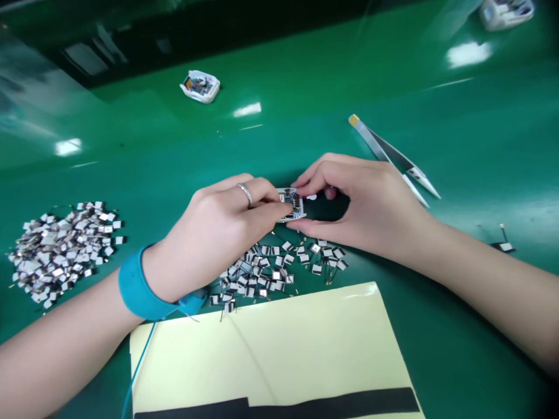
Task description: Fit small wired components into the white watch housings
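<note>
Both of my hands meet over the middle of the green work surface, holding a small white electronic device (292,205) with an exposed circuit board. My left hand (218,233), with a ring on one finger and a blue wrist strap (135,285), pinches the device's left side. My right hand (362,203) curls round its right end, fingers closed. Just below the hands lies a scatter of several small silver-white square parts (271,267).
A larger heap of the same small parts (61,247) lies at the left. Tweezers (393,157) rest to the right of my right hand. A pale yellow sheet (271,355) with a black stripe lies near me. Similar white devices sit at the back (200,86) and at the top right (506,11).
</note>
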Available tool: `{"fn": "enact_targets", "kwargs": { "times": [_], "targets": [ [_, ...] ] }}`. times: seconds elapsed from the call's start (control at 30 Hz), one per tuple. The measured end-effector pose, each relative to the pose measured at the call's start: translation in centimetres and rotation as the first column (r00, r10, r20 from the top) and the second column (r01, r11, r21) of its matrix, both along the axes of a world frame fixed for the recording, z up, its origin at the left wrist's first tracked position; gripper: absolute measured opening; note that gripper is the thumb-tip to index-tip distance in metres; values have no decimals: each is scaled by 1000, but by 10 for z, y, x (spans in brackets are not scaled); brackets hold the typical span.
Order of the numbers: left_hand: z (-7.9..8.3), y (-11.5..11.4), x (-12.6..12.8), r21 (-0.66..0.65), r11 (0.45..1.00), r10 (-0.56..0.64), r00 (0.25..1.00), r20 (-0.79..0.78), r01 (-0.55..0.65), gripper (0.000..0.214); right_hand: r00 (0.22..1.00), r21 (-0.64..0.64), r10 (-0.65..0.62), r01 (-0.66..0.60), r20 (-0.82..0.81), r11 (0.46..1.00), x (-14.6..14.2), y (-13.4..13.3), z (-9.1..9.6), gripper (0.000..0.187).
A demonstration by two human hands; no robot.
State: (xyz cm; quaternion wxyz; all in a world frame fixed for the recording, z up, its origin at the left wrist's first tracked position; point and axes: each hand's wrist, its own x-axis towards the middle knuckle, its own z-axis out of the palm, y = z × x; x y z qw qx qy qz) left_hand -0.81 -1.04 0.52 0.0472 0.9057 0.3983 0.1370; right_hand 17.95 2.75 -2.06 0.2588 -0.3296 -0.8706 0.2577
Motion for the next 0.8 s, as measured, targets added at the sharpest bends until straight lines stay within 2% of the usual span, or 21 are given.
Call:
{"fn": "enact_targets", "kwargs": {
  "times": [0.27,0.8],
  "targets": [
    [1,0,3,26,1000,8,999,-41,-7,19,999,36,-1,0,34,999,1,1,0,23],
    [-3,0,3,7,1000,16,1000,6,-16,17,998,65,-14,10,59,998,1,0,0,19]
  ]
}}
